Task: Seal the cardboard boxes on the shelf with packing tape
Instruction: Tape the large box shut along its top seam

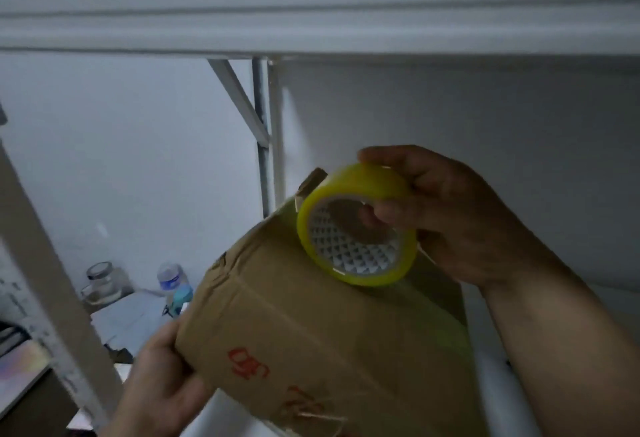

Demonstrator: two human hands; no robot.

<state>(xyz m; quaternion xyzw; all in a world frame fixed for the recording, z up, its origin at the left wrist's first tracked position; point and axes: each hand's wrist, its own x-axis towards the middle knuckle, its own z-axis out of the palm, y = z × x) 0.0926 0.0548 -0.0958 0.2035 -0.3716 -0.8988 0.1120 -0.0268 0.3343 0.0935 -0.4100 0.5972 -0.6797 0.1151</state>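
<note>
A brown cardboard box (311,332) with red print sits tilted on the white shelf (502,377), low in the middle of the view. My left hand (162,377) grips its lower left corner. My right hand (450,214) holds a yellow roll of packing tape (356,225) against the box's top, with fingers through the core. A yellowish strip of tape (440,318) runs from the roll down the box's right side. The box's far end is hidden behind the roll.
The upper shelf board (311,3) hangs close overhead. A white diagonal brace and post (263,131) stand behind the box. At lower left, beyond a slanted upright (52,280), stand a glass jar (104,280) and plastic bottles (173,280) on a white surface.
</note>
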